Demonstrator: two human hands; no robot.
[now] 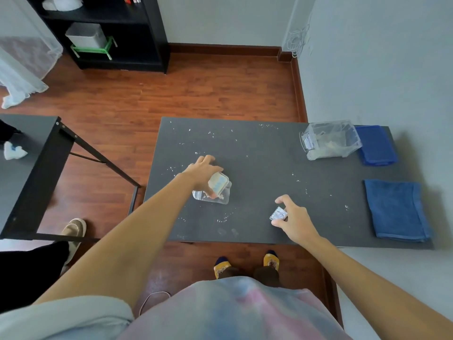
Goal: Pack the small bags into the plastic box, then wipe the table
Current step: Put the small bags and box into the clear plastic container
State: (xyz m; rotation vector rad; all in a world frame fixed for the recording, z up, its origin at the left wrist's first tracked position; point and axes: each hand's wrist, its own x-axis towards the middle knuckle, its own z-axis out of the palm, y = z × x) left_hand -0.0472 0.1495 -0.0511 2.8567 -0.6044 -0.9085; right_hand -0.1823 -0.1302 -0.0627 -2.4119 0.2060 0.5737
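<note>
On the dark grey table (264, 153), my left hand (201, 173) grips a clear small bag (217, 190) with a pale card inside, at the table's left middle. My right hand (295, 218) pinches a small silvery bag (278, 214) near the front edge. The clear plastic box (329, 140) stands at the back right with several small bags inside, well away from both hands. Two blue cloths lie at the right: one folded (396, 209) near the front, the other (376, 144) behind the box.
White crumbs and wet specks are scattered over the table's left and middle. A second black table (29, 173) stands to the left, with another person's leg and shoe (73, 228) beside it. A black shelf (105, 33) is against the far wall.
</note>
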